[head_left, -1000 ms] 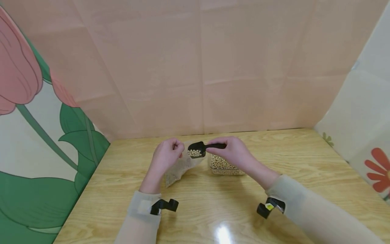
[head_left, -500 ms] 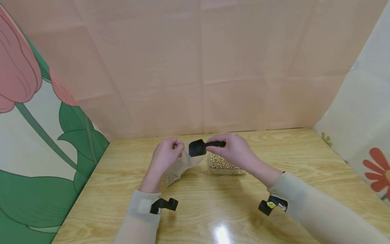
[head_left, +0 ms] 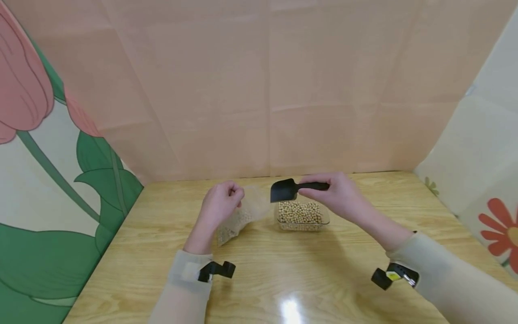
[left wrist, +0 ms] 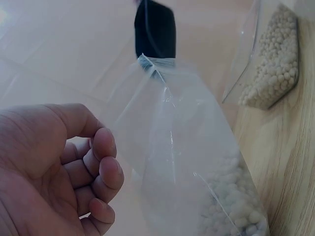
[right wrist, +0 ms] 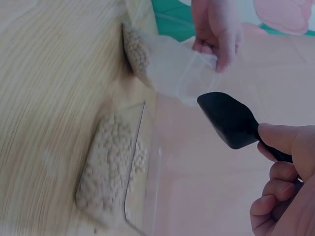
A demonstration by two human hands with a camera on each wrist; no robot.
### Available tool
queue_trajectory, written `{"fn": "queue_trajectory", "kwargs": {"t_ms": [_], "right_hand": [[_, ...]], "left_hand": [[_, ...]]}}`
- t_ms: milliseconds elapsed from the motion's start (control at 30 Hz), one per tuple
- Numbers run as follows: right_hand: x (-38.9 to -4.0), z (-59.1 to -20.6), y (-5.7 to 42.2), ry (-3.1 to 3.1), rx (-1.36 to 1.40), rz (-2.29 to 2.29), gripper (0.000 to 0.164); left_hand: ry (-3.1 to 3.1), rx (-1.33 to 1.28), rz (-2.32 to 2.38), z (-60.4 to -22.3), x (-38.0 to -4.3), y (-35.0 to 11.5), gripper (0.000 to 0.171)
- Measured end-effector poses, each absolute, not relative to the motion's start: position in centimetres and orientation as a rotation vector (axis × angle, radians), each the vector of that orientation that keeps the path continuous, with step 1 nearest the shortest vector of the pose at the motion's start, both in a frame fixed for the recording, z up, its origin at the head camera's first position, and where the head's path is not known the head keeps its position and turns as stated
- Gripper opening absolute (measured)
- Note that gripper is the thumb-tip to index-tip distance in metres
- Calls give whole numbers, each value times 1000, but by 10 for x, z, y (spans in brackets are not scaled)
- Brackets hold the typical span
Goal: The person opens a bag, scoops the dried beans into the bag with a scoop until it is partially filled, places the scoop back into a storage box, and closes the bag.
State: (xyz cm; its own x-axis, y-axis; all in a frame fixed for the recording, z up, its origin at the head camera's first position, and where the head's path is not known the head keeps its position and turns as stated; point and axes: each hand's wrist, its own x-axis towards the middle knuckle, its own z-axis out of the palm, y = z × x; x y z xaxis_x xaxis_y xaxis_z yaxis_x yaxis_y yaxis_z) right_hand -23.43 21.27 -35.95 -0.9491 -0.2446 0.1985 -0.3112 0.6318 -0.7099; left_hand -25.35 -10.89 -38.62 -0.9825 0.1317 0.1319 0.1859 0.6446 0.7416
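My left hand (head_left: 218, 202) pinches the rim of a clear plastic bag (head_left: 256, 204), keeping its mouth up. Pale round soybeans (left wrist: 234, 196) fill the bag's lower part, which rests on the table. In my right hand (head_left: 337, 195) is the handle of a small black scoop (head_left: 284, 191), gripped between thumb and fingers. Its blade is tilted and points left toward the bag's mouth, with no beans showing on it. Below the scoop stands a clear rectangular container (head_left: 301, 227) of soybeans (right wrist: 108, 167).
Bag and container stand side by side on a light wood-grain table (head_left: 259, 279). A pink sheet (head_left: 267, 112) hangs behind the table. Flower-printed panels flank both sides, and each sleeve carries a black wrist camera (head_left: 218, 270).
The scoop held beans a second ago, then tipped over at the bag's mouth. Now it shows none and has moved right with my right hand, over the container. My left hand has stayed put.
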Motion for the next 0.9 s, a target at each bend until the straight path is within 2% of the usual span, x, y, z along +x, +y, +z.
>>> {"fn": "queue_trajectory", "kwargs": {"t_ms": [433, 900], "right_hand": [[-222, -356, 261, -2810, 413, 998, 40], [-232, -365, 288, -2865, 409, 784, 33]], "left_hand": [[-2792, -271, -1276, -385, -255, -109, 26], [-2792, -277, -1285, -387, -255, -110, 26]]}}
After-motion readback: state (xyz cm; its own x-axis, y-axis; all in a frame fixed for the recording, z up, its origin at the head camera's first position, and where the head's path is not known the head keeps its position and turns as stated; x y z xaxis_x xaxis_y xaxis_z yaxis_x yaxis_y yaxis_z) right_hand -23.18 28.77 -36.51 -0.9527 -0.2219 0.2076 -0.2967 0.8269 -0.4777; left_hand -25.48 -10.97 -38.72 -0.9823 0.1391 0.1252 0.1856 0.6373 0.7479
